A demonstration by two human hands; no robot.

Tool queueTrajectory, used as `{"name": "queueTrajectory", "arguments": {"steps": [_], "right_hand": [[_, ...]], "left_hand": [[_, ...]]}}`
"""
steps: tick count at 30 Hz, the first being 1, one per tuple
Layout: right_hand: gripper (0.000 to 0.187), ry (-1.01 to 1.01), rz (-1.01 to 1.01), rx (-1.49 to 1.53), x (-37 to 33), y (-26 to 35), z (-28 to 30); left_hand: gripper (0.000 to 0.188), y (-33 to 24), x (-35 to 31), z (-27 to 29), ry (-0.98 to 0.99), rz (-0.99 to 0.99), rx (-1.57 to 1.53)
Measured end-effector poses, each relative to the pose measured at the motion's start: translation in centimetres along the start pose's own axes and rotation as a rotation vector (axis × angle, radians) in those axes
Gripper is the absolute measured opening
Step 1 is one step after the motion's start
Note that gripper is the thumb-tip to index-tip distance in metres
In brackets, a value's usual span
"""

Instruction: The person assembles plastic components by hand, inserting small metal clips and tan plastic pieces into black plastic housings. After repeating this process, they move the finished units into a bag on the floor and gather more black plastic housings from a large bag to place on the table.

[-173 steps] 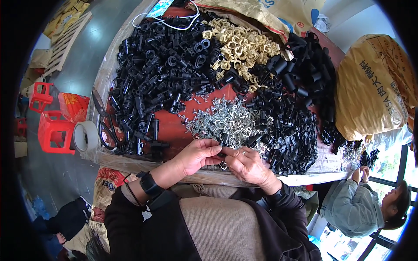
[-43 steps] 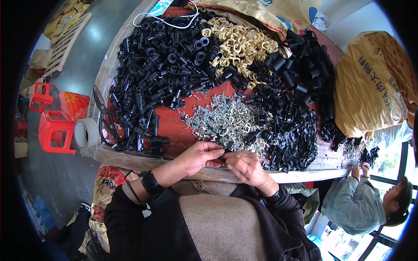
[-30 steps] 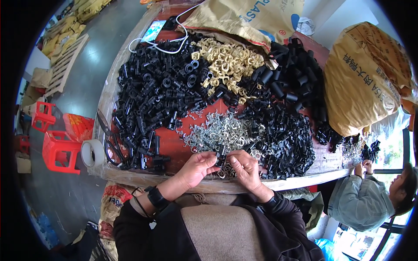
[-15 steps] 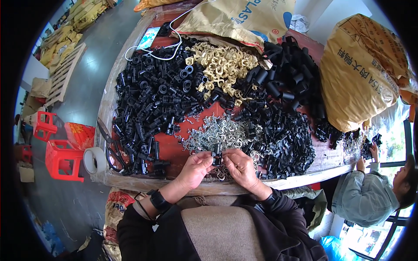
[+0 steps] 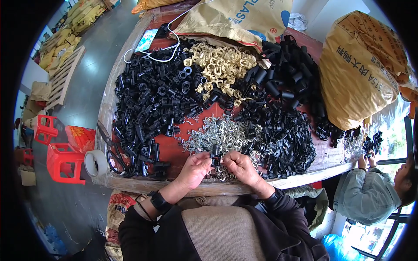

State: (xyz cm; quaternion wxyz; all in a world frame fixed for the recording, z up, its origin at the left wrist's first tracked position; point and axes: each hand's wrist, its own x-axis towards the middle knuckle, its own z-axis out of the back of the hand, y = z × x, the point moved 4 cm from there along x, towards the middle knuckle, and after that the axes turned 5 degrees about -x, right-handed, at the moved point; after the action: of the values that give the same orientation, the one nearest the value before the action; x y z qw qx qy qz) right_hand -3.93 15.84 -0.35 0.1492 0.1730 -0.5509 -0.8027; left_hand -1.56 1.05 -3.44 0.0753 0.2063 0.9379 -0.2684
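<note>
The left hand (image 5: 194, 167) and right hand (image 5: 240, 167) meet at the near edge of the surface (image 5: 130, 87), fingertips pinched together on one small black plastic part (image 5: 214, 153). Whether a metal clip sits between the fingers as well cannot be told.

Risks, as judged from this position:
- The part is held just above the pile of silver metal clips (image 5: 220, 135). A slip of the fingertips likely drops it into that pile, where it is hard to pick out.
- The hands work right at the surface edge; a dropped piece may roll off to the floor.
- The black parts heaps (image 5: 148, 104) and (image 5: 283, 139) touch the clip pile, so kinds may mix.

Packages and signs: a tan woven sack (image 5: 237, 17) with blue lettering and a round blue mark lies flat at the far edge. A full yellow-brown sack (image 5: 361, 69) with dark lettering stands at the right. A roll of tape (image 5: 96, 163) sits at the left corner.
</note>
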Motion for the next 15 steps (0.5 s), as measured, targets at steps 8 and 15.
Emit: {"name": "queueTrajectory", "arguments": {"steps": [8, 15], "right_hand": [[0.011, 0.044, -0.042, 0.179, -0.3, -0.2, -0.2], [0.012, 0.023, -0.051, 0.429, -0.8, 0.1, 0.1]], "left_hand": [[0.021, -0.1, -0.2, 0.3, 0.047, -0.008, 0.037], [0.020, -0.8, -0.7, -2.2, 0.087, -0.020, 0.050]]}}
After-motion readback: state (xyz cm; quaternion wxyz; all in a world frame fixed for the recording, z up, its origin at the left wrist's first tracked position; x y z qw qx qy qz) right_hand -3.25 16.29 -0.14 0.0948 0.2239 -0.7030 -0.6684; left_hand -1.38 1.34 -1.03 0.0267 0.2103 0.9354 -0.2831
